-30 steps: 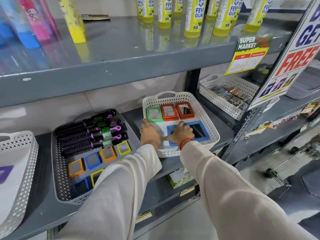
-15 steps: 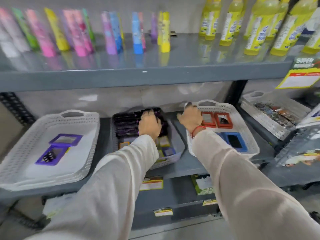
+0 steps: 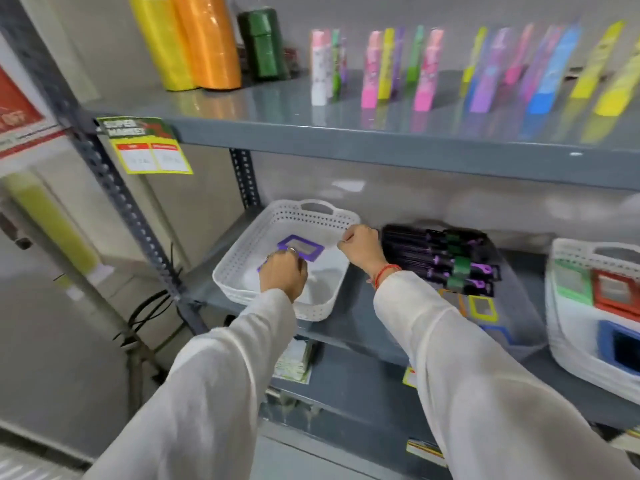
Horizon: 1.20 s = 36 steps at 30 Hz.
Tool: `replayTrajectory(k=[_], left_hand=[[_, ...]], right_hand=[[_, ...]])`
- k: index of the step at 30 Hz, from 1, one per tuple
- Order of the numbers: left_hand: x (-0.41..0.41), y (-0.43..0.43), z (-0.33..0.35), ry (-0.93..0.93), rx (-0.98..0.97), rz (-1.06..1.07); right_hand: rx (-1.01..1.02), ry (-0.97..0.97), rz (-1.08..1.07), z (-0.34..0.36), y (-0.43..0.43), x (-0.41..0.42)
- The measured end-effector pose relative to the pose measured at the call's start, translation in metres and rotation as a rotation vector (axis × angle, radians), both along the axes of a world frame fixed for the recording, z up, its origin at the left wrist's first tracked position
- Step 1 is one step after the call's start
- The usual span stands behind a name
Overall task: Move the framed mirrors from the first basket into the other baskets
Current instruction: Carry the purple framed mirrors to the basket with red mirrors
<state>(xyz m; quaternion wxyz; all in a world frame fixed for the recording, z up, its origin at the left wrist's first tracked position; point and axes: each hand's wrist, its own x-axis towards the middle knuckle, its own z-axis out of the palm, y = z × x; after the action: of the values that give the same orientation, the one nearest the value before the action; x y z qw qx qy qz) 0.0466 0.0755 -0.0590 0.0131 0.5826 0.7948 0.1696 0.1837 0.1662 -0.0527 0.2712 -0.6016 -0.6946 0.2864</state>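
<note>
White perforated plastic made up the left basket (image 3: 242,258), which sat on the grey shelf (image 3: 353,337) at about 9 o'clock from the dark middle basket (image 3: 519,327). The left hand (image 3: 282,273) was down inside it, fingers curled shut on a purple-framed mirror (image 3: 262,267), of which only a corner showed at the hand's 9 o'clock; prob. held low like that so the mirror could go flat on the basket floor w/o dropping. A 2nd purple-framed mirror (image 3: 300,247) already lay flat at 12 o'clock of that hand, touching or just beside it, so the new 1 looked meant to sit next to it. The right hand (image 3: 360,249) was at the basket's 3 o'clock rim, fingers closed; whether it pinched the rim or just rested there I couldn't tell, likely steadying the light basket. Hairbrushes (image 3: 440,258) filled the far half of the middle basket, w/ small framed mirrors (image 3: 481,308) at its near side, approx. 6 o'clock of the brushes. At 3 o'clock, well apart, the right white basket (image 3: 568,344) held green, red and blue framed mirrors (image 3: 606,292). Judged: placing step, task partway done.
</note>
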Motion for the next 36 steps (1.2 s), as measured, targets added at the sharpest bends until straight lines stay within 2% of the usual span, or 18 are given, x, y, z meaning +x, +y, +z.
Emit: replayTrajectory(k=[6,10,16,22,27,30,33,36], left_hand=[[-0.021,-0.014,-0.032,0.103,-0.057,-0.038],[-0.023,-0.015,-0.046,0.196,-0.02,-0.074],[-0.024,-0.011,-0.05,0.189,0.033,-0.071],[-0.024,-0.011,-0.049,0.239,0.077,0.022],[-0.023,-0.012,-0.049,0.204,0.031,-0.047],[-0.022,-0.011,-0.049,0.216,0.034,-0.071],[-0.021,-0.012,-0.046,0.231,-0.013,-0.067],[-0.022,-0.011,-0.045,0.215,-0.051,-0.06]], right_hand=[[-0.087,-0.041,0.089,-0.033,0.018,-0.054],[-0.089,-0.07,0.093,-0.048,0.036,-0.067],[-0.079,-0.177,0.158,-0.072,0.068,-0.079],[-0.085,-0.301,0.263,-0.084,0.086,-0.087],[-0.246,-0.225,0.148,-0.079,0.088,-0.082],[-0.364,-0.063,0.144,-0.076,0.083,-0.078],[-0.358,0.135,0.117,-0.07,0.076,-0.08],[-0.285,0.228,0.127,-0.054,0.063,-0.078]])
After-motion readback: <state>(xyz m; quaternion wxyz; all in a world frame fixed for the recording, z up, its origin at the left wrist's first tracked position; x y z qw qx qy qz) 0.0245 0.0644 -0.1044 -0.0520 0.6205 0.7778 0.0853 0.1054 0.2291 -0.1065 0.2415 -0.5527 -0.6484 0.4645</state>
